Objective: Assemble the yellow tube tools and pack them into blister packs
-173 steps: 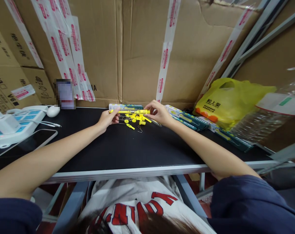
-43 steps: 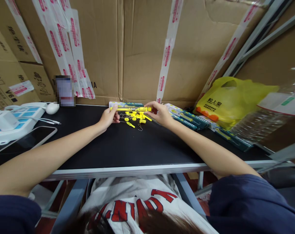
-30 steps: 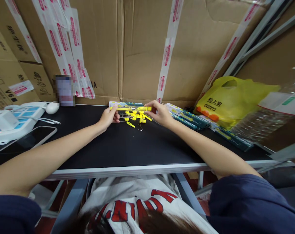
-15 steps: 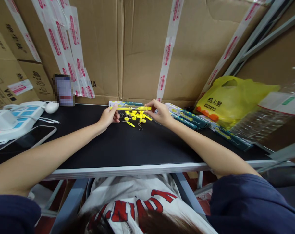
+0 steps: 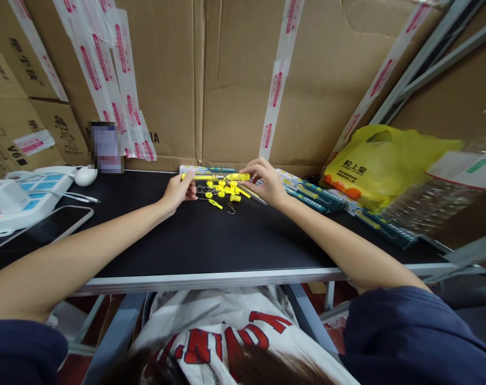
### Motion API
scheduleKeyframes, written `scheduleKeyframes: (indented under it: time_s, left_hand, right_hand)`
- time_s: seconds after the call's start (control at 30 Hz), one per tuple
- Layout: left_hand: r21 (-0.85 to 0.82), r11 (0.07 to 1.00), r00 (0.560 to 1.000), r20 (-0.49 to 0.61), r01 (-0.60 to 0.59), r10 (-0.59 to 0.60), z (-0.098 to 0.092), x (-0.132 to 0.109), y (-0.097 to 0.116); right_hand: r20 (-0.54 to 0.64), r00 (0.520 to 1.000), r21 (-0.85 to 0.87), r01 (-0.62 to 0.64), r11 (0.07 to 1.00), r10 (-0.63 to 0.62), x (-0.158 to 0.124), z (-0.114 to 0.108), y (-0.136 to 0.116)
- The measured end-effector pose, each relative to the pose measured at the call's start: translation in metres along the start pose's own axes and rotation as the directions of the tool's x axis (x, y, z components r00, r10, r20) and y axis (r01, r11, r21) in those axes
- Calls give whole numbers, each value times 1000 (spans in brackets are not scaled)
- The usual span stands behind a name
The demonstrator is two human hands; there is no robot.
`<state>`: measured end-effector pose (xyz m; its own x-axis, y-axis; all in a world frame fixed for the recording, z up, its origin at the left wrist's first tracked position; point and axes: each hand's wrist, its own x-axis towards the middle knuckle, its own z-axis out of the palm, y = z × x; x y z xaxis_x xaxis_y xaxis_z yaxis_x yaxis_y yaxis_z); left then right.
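Note:
A slim yellow tool with a short metal section along it is held level above the black tabletop. My left hand is closed round its left end, the thumb lying along the top. At the other end, my right hand pinches the thicker yellow end between thumb and fingers. Just below and behind the tool lies a pile of small yellow plastic parts with bent wire pieces. One wire clip rests nearer to me, and thin metal rods lie beside my right hand.
Printed flat boxes lie to the right, near a yellow plastic bag and a clear plastic bottle. On the left are a power strip and a phone. Cardboard walls the back.
The fingers of my right hand have lifted and shifted slightly on the tool's right end, uncovering more of the metal rods. My left hand keeps its hold.

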<state>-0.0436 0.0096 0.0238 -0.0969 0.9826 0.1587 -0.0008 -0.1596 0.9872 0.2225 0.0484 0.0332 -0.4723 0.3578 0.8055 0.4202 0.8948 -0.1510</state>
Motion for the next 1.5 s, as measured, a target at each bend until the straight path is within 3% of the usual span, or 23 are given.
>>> scheduleKeyframes:
  time_s: [0.37,0.77,0.93,1.27,1.5]
  left_hand:
    - [-3,999,999,-17,-47,47,-2,0,0]
    - [136,982,991,-23,-128,132,-3,4,-10]
    - [74,992,994,-13,-106,107,-2,2,-7]
    - [-6,996,996,24,-85,85,1,-1,-3]
    - [-91,995,999,-5,-39,39,2,0,2]
  right_hand:
    - [23,998,-14,51,999,-51,-2,3,2]
    - [9,986,-47,167,985,-167,-1,3,-2]
    - [0,981,-58,192,980,-192,-2,1,-3]
    - [24,999,-108,27,994,-25,-5,3,-1]
    - [22,996,73,-93,993,92,-1,5,-3]
